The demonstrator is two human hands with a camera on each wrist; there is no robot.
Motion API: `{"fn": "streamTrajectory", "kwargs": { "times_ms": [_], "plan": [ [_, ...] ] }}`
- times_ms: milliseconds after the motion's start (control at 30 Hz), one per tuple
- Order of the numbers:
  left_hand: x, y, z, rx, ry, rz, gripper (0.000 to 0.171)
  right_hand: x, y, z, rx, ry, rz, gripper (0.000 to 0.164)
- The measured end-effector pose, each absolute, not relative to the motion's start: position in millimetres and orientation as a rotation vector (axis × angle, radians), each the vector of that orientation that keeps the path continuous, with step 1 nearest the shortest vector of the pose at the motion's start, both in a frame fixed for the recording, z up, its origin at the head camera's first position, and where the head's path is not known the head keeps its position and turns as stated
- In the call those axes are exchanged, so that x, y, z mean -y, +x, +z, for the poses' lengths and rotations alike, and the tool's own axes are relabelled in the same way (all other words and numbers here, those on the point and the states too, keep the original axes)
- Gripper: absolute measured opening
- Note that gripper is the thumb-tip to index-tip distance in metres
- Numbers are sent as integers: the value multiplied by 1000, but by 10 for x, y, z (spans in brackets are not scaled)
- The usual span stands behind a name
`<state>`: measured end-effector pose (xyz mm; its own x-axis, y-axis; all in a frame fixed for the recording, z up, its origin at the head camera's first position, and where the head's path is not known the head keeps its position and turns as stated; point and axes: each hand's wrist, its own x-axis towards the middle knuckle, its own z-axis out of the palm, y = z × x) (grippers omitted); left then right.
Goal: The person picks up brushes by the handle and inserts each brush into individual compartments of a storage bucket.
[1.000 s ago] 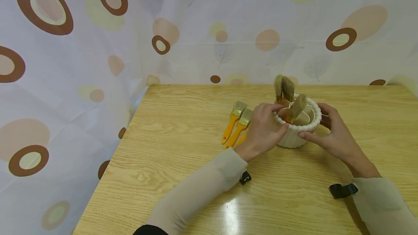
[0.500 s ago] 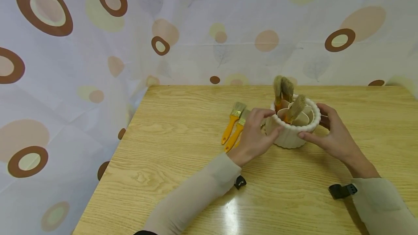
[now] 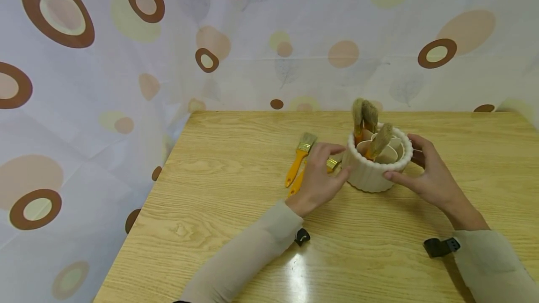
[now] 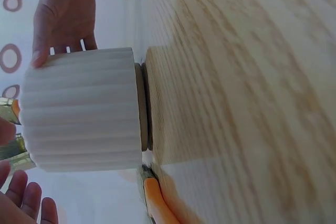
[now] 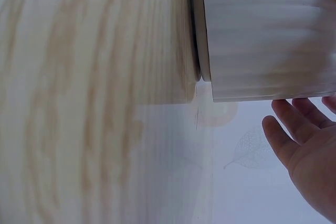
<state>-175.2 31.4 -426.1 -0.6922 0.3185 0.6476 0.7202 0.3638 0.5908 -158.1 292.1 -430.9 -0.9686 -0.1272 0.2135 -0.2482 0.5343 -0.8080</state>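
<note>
A cream ribbed organizer pot (image 3: 367,176) with a beaded rim and inner compartments stands upright on the table. Several paintbrushes lean in it bristles up, one of them a front paintbrush (image 3: 382,139) tilted right. My right hand (image 3: 433,179) holds the pot's right side, thumb in front and fingers behind; its fingertips meet the wall in the right wrist view. Beside the pot's left side, apart from it, my left hand (image 3: 317,176) hovers with thumb and fingers spread and nothing between them. Under it lie paintbrushes with orange handles, partly hidden; one paintbrush (image 3: 301,155) shows whole.
The wooden table (image 3: 210,191) ends at a patterned cloth (image 3: 252,78) behind and on the left. In the left wrist view an orange brush handle (image 4: 159,203) lies close to the pot's thin round base (image 4: 144,106).
My left hand has let go of the front paintbrush and moved left and down, away from the pot, over the lying brushes. My right hand stays on the pot.
</note>
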Motion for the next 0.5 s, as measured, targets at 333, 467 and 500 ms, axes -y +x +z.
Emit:
{"fn": "streamTrajectory", "kwargs": {
  "times_ms": [333,467,500],
  "plan": [
    [-214,-1775,-4318,2219,-879,-1239,33,-2918,-1592,-4310,2625,325,1451,98],
    [-174,-1787,-4334,2219,-886,-1254,33,-2919,-1591,-4317,2621,324,1450,98],
    [-164,-1790,-4336,2222,-886,-1255,33,-2919,-1591,-4318,2621,324,1449,98]
  ]
}}
